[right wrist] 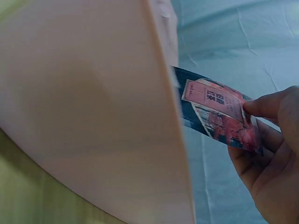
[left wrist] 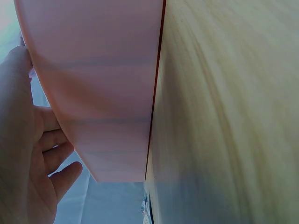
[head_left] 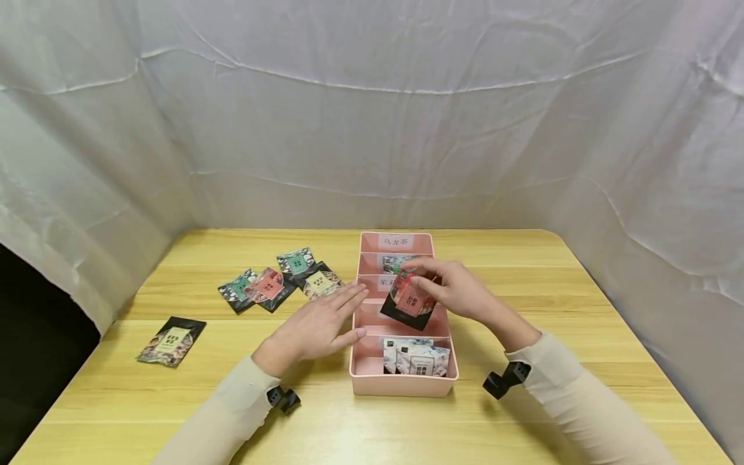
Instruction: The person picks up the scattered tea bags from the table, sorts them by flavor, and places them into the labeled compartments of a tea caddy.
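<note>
My right hand (head_left: 453,287) pinches a black and red tea sachet (head_left: 411,302) by its upper edge, above the middle of a pink divided box (head_left: 401,386). In the right wrist view the sachet (right wrist: 215,105) shows its red label between thumb and fingers, its far end passing behind the box rim. My left hand (head_left: 320,323) rests at the box's left rim with its fingers fairly straight, the fingertips right at the edge. From the left wrist, the fingers (left wrist: 58,156) appear beside the pink wall (left wrist: 103,93).
White and blue sachets (head_left: 421,358) lie in the nearest compartment; a green-labelled sachet (head_left: 395,263) sits in a farther one. Left of the box is a group of several sachets (head_left: 270,284), with a yellow-labelled sachet (head_left: 171,341) apart from them. A white curtain (head_left: 372,142) hangs behind the table (head_left: 523,258).
</note>
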`<control>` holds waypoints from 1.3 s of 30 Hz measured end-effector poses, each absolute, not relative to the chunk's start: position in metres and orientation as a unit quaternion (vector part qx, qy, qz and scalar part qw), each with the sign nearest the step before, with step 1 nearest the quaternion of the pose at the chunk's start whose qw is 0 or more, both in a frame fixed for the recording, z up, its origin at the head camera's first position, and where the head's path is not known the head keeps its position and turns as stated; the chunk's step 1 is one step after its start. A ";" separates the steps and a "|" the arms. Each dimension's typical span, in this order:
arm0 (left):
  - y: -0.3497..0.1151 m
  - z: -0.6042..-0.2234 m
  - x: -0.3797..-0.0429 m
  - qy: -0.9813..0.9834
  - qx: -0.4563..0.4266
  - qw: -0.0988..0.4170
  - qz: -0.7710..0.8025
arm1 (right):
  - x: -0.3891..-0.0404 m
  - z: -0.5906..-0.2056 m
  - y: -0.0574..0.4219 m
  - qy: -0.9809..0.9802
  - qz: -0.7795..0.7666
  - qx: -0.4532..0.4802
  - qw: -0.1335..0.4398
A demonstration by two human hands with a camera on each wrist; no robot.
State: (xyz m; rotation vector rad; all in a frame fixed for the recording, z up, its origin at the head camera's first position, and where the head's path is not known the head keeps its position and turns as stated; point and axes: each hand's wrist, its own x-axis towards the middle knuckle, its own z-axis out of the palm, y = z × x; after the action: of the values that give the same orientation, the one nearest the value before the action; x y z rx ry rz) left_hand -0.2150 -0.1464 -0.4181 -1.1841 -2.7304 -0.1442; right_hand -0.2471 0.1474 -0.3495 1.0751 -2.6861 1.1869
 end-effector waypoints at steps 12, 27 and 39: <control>-0.146 -0.419 -0.214 -0.912 -0.398 0.078 -0.055 | -0.238 -0.371 0.135 -0.872 0.253 0.419 -0.004; -0.145 -0.416 -0.213 -0.916 -0.392 0.069 -0.051 | -0.229 -0.373 0.144 -0.869 0.297 0.391 0.065; -0.146 -0.417 -0.214 -0.917 -0.390 0.066 -0.053 | -0.229 -0.390 0.168 -0.878 0.312 0.344 0.115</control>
State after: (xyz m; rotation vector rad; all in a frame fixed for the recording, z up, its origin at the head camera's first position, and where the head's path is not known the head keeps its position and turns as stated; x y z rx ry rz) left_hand -0.2137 -0.1464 -0.4170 -1.1773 -2.7646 -0.1590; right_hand -0.2287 0.1677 -0.3898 1.0096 -2.5738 0.9144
